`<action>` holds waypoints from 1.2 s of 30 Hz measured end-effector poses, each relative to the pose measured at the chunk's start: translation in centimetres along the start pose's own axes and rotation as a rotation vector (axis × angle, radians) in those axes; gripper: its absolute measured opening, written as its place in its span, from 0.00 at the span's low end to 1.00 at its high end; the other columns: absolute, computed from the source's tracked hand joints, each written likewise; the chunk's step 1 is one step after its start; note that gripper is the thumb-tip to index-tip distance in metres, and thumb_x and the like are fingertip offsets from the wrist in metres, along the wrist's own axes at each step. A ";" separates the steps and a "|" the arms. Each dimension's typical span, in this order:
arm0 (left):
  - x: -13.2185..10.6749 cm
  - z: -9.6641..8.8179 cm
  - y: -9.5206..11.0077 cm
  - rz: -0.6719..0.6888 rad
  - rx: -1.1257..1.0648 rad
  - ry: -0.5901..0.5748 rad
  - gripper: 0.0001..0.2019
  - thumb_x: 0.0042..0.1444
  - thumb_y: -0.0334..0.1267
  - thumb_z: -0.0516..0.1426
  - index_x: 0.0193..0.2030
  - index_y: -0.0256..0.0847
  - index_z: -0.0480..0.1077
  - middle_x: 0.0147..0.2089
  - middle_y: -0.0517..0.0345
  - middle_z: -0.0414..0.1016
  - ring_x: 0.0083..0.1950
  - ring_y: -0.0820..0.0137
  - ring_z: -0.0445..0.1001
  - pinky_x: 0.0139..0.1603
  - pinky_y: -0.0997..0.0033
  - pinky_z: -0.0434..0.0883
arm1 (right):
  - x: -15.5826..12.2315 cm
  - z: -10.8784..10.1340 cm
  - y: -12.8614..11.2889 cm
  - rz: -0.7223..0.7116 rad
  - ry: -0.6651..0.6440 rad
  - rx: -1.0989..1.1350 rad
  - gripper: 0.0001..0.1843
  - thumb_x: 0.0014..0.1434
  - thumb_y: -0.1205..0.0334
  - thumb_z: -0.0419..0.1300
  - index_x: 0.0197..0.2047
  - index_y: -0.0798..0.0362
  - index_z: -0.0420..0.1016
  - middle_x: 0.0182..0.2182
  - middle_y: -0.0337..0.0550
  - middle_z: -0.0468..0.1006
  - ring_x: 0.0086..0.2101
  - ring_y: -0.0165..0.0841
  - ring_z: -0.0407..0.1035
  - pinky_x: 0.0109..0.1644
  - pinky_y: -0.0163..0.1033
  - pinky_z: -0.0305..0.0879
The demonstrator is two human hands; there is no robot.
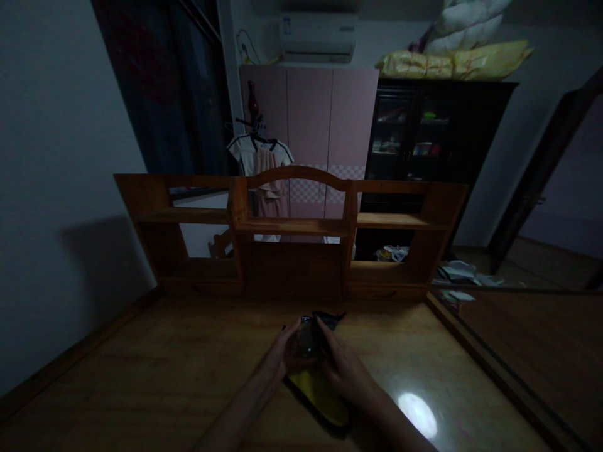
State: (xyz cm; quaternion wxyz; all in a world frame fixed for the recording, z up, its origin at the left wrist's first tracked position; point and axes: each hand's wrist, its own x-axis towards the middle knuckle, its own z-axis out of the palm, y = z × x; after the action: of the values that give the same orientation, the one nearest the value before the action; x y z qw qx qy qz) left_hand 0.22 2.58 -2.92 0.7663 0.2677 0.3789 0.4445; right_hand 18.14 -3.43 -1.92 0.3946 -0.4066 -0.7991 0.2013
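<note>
On the wooden tabletop, near its middle, lies what looks like a sandal or slipper (318, 395) with a yellow footbed and a black rim. Its rounded end points toward me, slightly right. Over its far end, my left hand (291, 348) curls around a dark, glossy piece (306, 336) that catches the light. My right hand (335, 358) closes on the same area from the right, its fingers against a black part (330, 319) with a thin end sticking out to the right. Dim light and my fingers hide whether the glossy piece belongs to the footwear.
A low wooden shelf unit (292, 226) stands along the table's far edge. At the right runs a raised wooden edge (490, 370), and a white wall (61, 188) borders the left. Bright light reflects off the tabletop (211, 358) right of my hands.
</note>
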 end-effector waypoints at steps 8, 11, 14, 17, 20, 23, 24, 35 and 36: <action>-0.2 0.1 0.0 0.017 0.008 -0.003 0.24 0.50 0.50 0.62 0.50 0.36 0.70 0.40 0.46 0.79 0.38 0.59 0.78 0.36 0.53 0.78 | -0.1 0.0 0.2 0.005 0.000 -0.024 0.49 0.51 0.79 0.51 0.70 0.46 0.33 0.66 0.45 0.53 0.62 0.39 0.53 0.64 0.51 0.56; -0.5 0.4 0.1 0.039 0.026 -0.010 0.23 0.50 0.49 0.63 0.49 0.37 0.70 0.42 0.47 0.79 0.39 0.60 0.77 0.36 0.54 0.78 | -0.1 0.0 0.2 -0.004 0.004 -0.019 0.48 0.52 0.78 0.51 0.70 0.47 0.33 0.66 0.45 0.52 0.63 0.38 0.52 0.64 0.51 0.55; -0.5 0.4 0.1 0.036 0.028 -0.005 0.22 0.50 0.49 0.63 0.47 0.37 0.71 0.41 0.47 0.79 0.38 0.61 0.77 0.36 0.54 0.78 | -0.1 0.0 0.2 -0.010 0.008 -0.020 0.48 0.52 0.78 0.52 0.70 0.47 0.33 0.66 0.45 0.51 0.63 0.38 0.51 0.65 0.51 0.54; -0.3 0.4 0.0 0.021 0.025 0.015 0.22 0.49 0.49 0.63 0.47 0.37 0.71 0.39 0.47 0.79 0.37 0.61 0.78 0.37 0.53 0.78 | -0.1 0.0 0.3 -0.008 -0.001 -0.029 0.48 0.52 0.78 0.52 0.70 0.47 0.32 0.66 0.45 0.51 0.63 0.38 0.51 0.65 0.51 0.54; -0.2 0.3 0.0 0.041 0.023 0.014 0.22 0.49 0.49 0.63 0.47 0.38 0.70 0.40 0.48 0.78 0.38 0.60 0.77 0.37 0.53 0.78 | -0.1 0.1 0.4 -0.002 -0.001 -0.033 0.48 0.52 0.78 0.51 0.70 0.47 0.32 0.66 0.46 0.51 0.63 0.38 0.52 0.64 0.51 0.55; -0.2 0.2 0.0 0.052 0.022 -0.010 0.21 0.49 0.49 0.63 0.46 0.39 0.70 0.42 0.49 0.78 0.41 0.60 0.77 0.38 0.52 0.77 | -0.1 0.1 0.4 -0.004 0.004 -0.027 0.49 0.52 0.78 0.52 0.70 0.47 0.32 0.66 0.46 0.52 0.63 0.39 0.52 0.64 0.52 0.55; -0.2 0.2 0.0 0.048 0.024 -0.009 0.21 0.49 0.49 0.63 0.47 0.39 0.70 0.42 0.49 0.78 0.41 0.60 0.77 0.38 0.52 0.77 | 0.0 0.0 0.3 -0.004 0.004 -0.025 0.49 0.52 0.78 0.52 0.70 0.47 0.32 0.66 0.46 0.52 0.63 0.39 0.52 0.64 0.52 0.55; 0.2 -0.1 -0.3 0.047 0.031 -0.019 0.23 0.49 0.48 0.63 0.49 0.38 0.69 0.44 0.46 0.77 0.42 0.59 0.77 0.38 0.54 0.78 | 0.0 -0.1 0.0 -0.003 -0.001 -0.010 0.47 0.54 0.77 0.52 0.70 0.46 0.32 0.66 0.45 0.52 0.62 0.39 0.53 0.64 0.51 0.55; 0.1 -0.1 -0.3 0.054 0.032 -0.015 0.23 0.49 0.49 0.63 0.49 0.38 0.69 0.44 0.46 0.77 0.42 0.59 0.77 0.37 0.54 0.78 | 0.0 0.0 0.1 -0.002 0.000 -0.015 0.47 0.54 0.77 0.52 0.70 0.46 0.32 0.66 0.46 0.52 0.62 0.39 0.53 0.64 0.51 0.55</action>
State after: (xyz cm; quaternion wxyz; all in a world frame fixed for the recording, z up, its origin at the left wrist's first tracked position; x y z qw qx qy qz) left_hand 0.34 2.57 -3.24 0.7526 0.2933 0.3728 0.4567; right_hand 18.20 -3.38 -1.92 0.3918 -0.4088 -0.8008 0.1951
